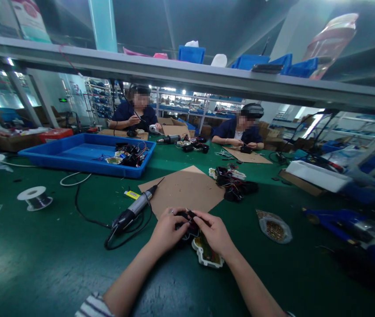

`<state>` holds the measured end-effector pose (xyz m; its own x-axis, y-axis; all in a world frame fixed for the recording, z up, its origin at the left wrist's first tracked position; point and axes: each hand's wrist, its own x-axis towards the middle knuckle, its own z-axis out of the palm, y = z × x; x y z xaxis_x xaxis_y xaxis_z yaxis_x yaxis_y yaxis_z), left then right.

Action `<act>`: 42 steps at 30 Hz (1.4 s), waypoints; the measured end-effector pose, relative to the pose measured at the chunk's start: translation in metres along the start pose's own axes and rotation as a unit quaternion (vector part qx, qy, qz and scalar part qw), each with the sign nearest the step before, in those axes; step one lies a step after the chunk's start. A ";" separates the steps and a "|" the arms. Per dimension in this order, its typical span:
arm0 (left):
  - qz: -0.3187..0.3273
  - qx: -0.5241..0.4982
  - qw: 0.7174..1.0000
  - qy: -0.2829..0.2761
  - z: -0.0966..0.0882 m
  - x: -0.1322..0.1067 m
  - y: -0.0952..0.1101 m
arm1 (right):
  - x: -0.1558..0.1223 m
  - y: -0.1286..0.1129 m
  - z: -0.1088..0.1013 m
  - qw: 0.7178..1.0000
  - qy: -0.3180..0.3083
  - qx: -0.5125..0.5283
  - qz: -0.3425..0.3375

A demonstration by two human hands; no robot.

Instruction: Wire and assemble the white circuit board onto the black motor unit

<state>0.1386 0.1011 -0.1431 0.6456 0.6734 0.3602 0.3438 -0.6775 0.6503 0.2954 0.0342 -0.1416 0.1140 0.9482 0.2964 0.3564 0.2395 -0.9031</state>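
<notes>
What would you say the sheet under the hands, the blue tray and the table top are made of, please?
Sheet: brown corrugated cardboard by its look, matte, flat, raw-cut edges. Blue tray: probably moulded plastic, smooth with a slight sheen and a raised rim. Table top: a dark green mat, perhaps rubber, showing soft glare.

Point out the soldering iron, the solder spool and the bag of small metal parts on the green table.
soldering iron [137, 206]: head view, on its grey handle.
solder spool [34, 197]: head view, on its white top flange.
bag of small metal parts [274, 226]: head view, on the clear bag's middle.
</notes>
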 end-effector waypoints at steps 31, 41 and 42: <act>0.070 0.119 0.985 -0.102 -0.009 -0.014 -0.020 | -0.001 -0.020 0.016 0.880 -0.100 -0.463 -0.042; 0.229 0.202 0.952 0.001 0.009 -0.013 -0.038 | 0.005 -0.018 0.017 0.870 -0.098 -0.483 -0.006; 0.251 0.192 0.948 0.028 0.011 -0.012 -0.038 | 0.004 -0.016 0.017 0.875 -0.091 -0.476 -0.012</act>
<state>0.1252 0.1153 -0.1798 0.7605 0.2457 0.6011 0.2333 -0.9672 0.1002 0.2744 0.0375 -0.1309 -0.0232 0.9835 0.1793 0.9772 0.0601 -0.2036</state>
